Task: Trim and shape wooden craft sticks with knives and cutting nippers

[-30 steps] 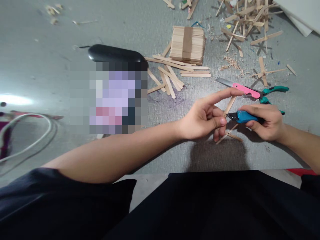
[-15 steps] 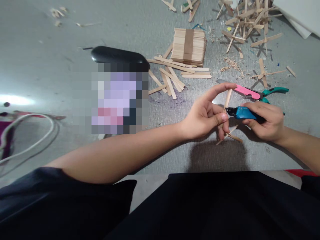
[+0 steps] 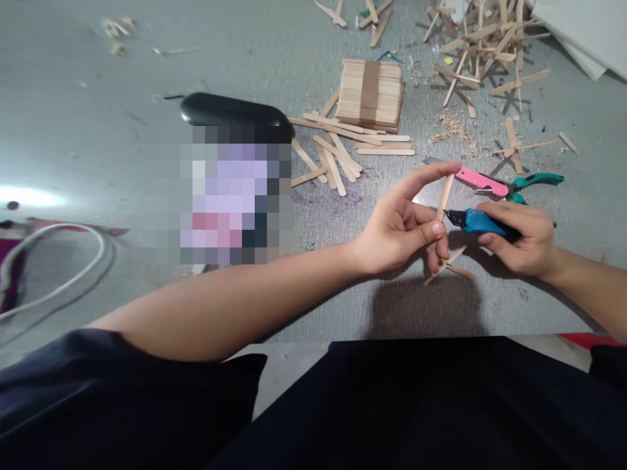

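Note:
My left hand [image 3: 409, 225] pinches a wooden craft stick [image 3: 445, 196] upright between thumb and fingers, with the index fingertip at its top end. In my right hand [image 3: 522, 238] is a blue and black utility knife [image 3: 482, 222], its pointed tip at the stick's edge beside my left thumb. Below my left fingers, crossed craft sticks [image 3: 459, 269] show partly; whether the fingers touch them I cannot tell. Just beyond the hands lie a pink cutter [image 3: 484, 181] and green-handled pliers [image 3: 539, 177].
A banded bundle of craft sticks [image 3: 347, 94] stands beyond loose sticks [image 3: 337, 170]. Joined stick crosses [image 3: 504, 39] pile up at the far right, near wood shavings [image 3: 453, 130] and white sheets [image 3: 588, 32]. A black case [image 3: 235, 112], a blurred-out patch and a white cable [image 3: 100, 245] are leftward.
The knife tip has drawn slightly away from my left thumb, and the tool has turned a little. My left hand keeps its pinch on the stick.

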`<state>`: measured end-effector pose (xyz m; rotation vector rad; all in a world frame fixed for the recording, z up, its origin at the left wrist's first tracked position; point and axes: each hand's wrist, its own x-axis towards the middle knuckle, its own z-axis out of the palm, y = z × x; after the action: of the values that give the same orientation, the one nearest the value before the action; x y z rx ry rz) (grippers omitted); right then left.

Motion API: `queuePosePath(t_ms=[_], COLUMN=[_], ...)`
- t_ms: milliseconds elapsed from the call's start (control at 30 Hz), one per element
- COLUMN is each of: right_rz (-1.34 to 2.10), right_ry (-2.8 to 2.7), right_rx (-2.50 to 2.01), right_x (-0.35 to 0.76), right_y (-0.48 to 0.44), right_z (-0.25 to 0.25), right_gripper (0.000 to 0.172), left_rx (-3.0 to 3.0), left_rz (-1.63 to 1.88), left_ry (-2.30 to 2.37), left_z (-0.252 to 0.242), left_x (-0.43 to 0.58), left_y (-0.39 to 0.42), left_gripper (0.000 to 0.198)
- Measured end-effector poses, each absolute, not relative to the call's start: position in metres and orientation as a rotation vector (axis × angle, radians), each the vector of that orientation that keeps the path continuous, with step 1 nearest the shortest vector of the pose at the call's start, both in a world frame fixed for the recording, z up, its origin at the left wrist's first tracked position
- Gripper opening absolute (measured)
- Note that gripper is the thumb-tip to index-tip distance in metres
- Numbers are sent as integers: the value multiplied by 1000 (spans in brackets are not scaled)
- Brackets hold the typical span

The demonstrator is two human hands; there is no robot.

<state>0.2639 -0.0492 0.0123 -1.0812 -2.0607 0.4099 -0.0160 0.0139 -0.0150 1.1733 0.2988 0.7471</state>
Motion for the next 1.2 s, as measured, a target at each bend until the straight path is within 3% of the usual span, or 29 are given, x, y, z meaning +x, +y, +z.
queuePosePath(t_ms=[1200], right_rz=[468], right_ry=[-2060], right_rx=[-1090], right_x=[266], right_y=[-50], right_z=[11], right_gripper=[30], left_rx=[1266], left_rz=[760], left_ry=[232], left_z=[-19], left_x=[-17], left_y=[22], left_gripper=[79])
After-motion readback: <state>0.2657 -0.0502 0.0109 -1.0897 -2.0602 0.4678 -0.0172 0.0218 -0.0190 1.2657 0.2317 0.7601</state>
